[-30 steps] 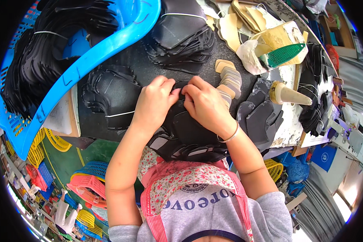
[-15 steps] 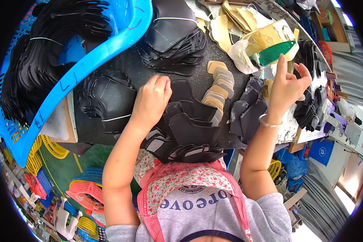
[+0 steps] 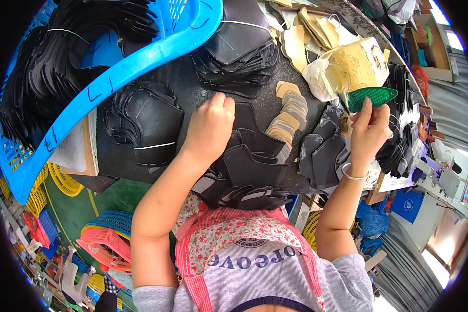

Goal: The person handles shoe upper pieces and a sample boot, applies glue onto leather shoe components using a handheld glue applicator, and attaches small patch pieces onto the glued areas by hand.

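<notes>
My right hand [image 3: 370, 130] pinches the lower edge of a green, leaf-shaped spreader [image 3: 374, 95] with a textured face. The spreader's left end is by the mouth of a yellowish, glue-crusted container [image 3: 366, 60]. My left hand [image 3: 210, 125] is closed in a fist over the table; whatever its fingers hold, if anything, is hidden. Just right of that fist, black shaped pieces [image 3: 252, 166] overlap in a spread reaching the near table edge. A fanned row of beige and grey rounded patches [image 3: 287, 122] lies beside them.
Left of my left hand are a tied black bundle [image 3: 145, 122] and a large blue basket [image 3: 109, 78] full of black pieces. Another tied black stack [image 3: 239, 47] stands farther back. More black pieces [image 3: 322, 148] lie near my right forearm. Tan pieces [image 3: 296, 47] lie behind the container.
The green spreader has moved down off the container's face, with my right fingers closed on its edge. My left hand stays a fist, in nearly the same place. The whole view has shifted slightly.
</notes>
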The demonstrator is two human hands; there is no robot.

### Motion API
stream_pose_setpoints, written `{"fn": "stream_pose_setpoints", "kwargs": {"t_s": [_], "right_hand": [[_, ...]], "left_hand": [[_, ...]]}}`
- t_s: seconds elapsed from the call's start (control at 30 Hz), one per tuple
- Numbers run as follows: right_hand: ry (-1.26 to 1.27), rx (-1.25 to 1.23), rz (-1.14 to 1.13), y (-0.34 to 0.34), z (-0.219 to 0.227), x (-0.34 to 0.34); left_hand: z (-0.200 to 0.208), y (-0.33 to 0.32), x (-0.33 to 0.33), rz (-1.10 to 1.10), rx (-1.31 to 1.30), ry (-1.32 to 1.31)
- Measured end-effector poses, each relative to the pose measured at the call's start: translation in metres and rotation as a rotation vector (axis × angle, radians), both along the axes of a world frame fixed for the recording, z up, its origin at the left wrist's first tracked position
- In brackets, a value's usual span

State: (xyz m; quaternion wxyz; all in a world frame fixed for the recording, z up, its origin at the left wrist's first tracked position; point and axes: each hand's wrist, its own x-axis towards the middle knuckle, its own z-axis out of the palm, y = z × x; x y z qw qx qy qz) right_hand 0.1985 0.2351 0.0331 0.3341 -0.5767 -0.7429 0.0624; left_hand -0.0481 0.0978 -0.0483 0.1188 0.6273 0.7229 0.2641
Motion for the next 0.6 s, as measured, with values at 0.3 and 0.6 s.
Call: {"fn": "stream_pose_setpoints", "kwargs": {"t_s": [0.3, 0.6], "right_hand": [[0.665, -0.359, 0.240, -0.036, 0.005, -0.018], [0.279, -0.185, 0.825, -0.063, -0.043, -0.093]], "left_hand": [[0.009, 0.001, 0.005, 0.101, -0.107, -0.032], [0.023, -0.047, 0.036, -0.004, 0.100, -0.063]]}}
